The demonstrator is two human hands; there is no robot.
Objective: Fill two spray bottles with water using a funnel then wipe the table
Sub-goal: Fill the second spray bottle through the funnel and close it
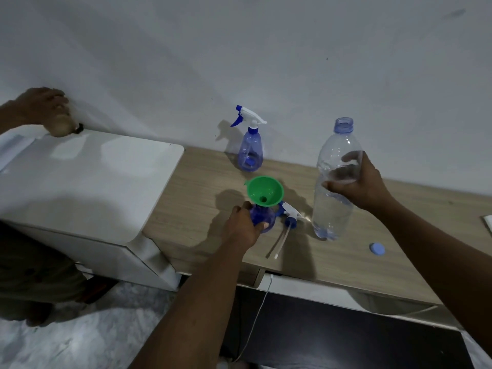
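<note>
My left hand (243, 226) grips a blue spray bottle (262, 217) standing on the wooden table (199, 209), with a green funnel (265, 191) seated in its neck. Its white-and-blue spray head (288, 213) lies beside it, the dip tube pointing toward the table's front edge. My right hand (356, 183) holds a large clear water bottle (334, 179) upright, uncapped, its base on the table. The bottle's blue cap (377, 248) lies to the right. A second blue spray bottle (250, 145) with its head on stands by the wall.
A white cabinet (93, 177) adjoins the table on the left, where another person's hand (42, 110) rests on something at its back edge. A white cable (257, 315) hangs below the table front. A white item (488, 222) shows at the far right edge.
</note>
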